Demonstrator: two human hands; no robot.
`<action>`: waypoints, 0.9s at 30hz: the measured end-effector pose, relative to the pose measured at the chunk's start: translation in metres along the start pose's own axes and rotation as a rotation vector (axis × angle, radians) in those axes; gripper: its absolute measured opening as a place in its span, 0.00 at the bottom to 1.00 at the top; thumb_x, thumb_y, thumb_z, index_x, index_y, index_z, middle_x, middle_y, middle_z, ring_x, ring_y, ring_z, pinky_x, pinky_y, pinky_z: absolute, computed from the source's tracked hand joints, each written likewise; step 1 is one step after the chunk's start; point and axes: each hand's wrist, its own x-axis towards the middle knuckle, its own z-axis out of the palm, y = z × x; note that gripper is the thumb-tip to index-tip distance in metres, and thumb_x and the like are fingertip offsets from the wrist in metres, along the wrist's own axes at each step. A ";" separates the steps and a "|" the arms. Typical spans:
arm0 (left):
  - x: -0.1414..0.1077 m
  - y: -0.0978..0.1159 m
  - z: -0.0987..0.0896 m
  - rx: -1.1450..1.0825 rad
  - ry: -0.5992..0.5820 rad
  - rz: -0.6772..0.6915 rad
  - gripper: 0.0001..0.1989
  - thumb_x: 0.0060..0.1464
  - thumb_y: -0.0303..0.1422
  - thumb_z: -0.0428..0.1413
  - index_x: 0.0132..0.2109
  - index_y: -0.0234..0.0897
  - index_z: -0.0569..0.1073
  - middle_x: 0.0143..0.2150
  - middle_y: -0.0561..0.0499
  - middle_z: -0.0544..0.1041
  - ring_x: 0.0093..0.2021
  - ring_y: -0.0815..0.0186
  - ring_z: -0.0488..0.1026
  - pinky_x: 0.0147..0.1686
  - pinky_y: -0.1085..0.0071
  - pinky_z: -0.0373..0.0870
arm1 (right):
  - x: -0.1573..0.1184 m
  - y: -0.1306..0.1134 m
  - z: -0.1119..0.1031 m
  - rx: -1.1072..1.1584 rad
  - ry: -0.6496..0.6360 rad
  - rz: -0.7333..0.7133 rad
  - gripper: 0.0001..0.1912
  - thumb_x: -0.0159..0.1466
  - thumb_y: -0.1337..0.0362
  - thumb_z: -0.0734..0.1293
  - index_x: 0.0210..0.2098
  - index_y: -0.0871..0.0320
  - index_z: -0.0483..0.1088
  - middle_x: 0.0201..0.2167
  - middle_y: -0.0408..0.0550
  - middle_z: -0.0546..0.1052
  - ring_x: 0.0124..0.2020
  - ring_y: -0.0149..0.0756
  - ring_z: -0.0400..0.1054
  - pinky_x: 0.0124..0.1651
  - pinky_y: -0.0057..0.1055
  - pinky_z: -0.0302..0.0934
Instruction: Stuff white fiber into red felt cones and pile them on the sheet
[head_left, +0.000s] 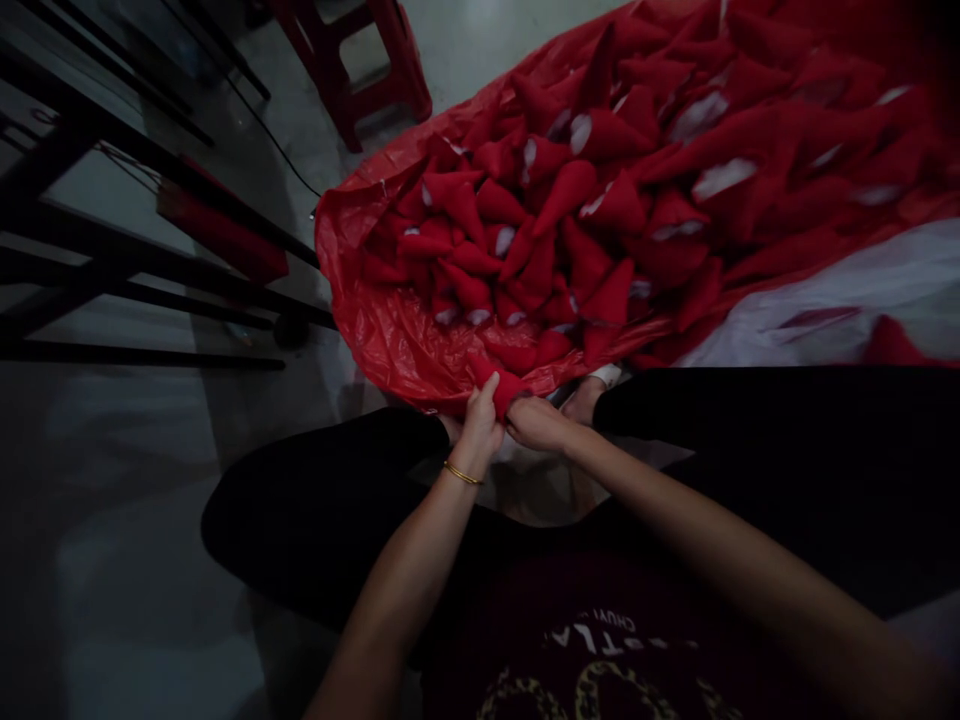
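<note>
Workpiece [508, 388]: red cloth, held just beyond the near rim of the red sheet, between the two hands; its shape is partly covered by the fingers.
Left hand [484, 415]: closed around the workpiece's left side, with the thumb laid along it and pointing away from the body.
Right hand [538, 425]: curled and pressed to the workpiece's right edge; the fingertips are hidden, so whether the cloth is pinched cannot be told.
Bracelet [463, 473]: gold-coloured, worn on the left wrist.
Pile [540, 240]: many pointed red cloth pieces, heaped in various directions; white material is seen at several of their wide ends.
Red sheet [375, 345]: glossy plastic, spread beneath the pile and crumpled along its rim.
White sheet [832, 295]: translucent, laid beside the red sheet at right.
Stool [390, 90]: red, placed on the floor [127, 520] beyond the red sheet.
Frame [172, 260]: dark bars, seen at left.
Legs [315, 500]: dark-clothed, parted on either side of the forearms.
</note>
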 end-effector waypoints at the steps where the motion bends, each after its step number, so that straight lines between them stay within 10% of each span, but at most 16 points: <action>1: 0.001 0.002 0.000 -0.006 0.003 -0.018 0.11 0.50 0.27 0.61 0.43 0.33 0.76 0.35 0.50 0.81 0.38 0.65 0.79 0.52 0.66 0.71 | -0.003 0.003 -0.002 0.010 -0.022 -0.039 0.10 0.58 0.74 0.64 0.37 0.66 0.76 0.35 0.57 0.80 0.37 0.42 0.75 0.40 0.31 0.68; 6: 0.007 0.025 0.001 -0.084 0.018 -0.111 0.06 0.56 0.32 0.57 0.37 0.33 0.76 0.29 0.50 0.80 0.31 0.66 0.77 0.47 0.66 0.73 | -0.046 0.004 -0.015 0.126 0.158 -0.159 0.30 0.61 0.74 0.59 0.63 0.58 0.63 0.65 0.54 0.65 0.59 0.40 0.67 0.56 0.35 0.66; 11: 0.009 0.033 0.004 -0.114 0.011 -0.132 0.09 0.59 0.35 0.55 0.36 0.33 0.75 0.30 0.48 0.80 0.30 0.65 0.77 0.43 0.66 0.74 | -0.069 -0.003 -0.020 0.165 0.382 -0.035 0.32 0.64 0.73 0.56 0.67 0.56 0.56 0.68 0.51 0.60 0.66 0.38 0.59 0.63 0.37 0.61; 20: -0.011 0.003 0.005 0.063 -0.068 -0.007 0.16 0.48 0.28 0.64 0.46 0.33 0.75 0.34 0.51 0.81 0.33 0.67 0.77 0.47 0.68 0.70 | -0.022 -0.020 -0.017 -0.209 -0.179 0.061 0.16 0.65 0.69 0.61 0.50 0.67 0.71 0.48 0.63 0.77 0.45 0.46 0.75 0.46 0.33 0.68; 27: -0.004 0.005 0.003 0.036 -0.065 -0.017 0.11 0.49 0.29 0.63 0.41 0.32 0.76 0.31 0.50 0.80 0.32 0.67 0.76 0.46 0.68 0.70 | -0.027 -0.010 -0.019 -0.219 -0.152 0.019 0.19 0.65 0.68 0.61 0.54 0.66 0.70 0.52 0.62 0.76 0.47 0.44 0.75 0.45 0.32 0.69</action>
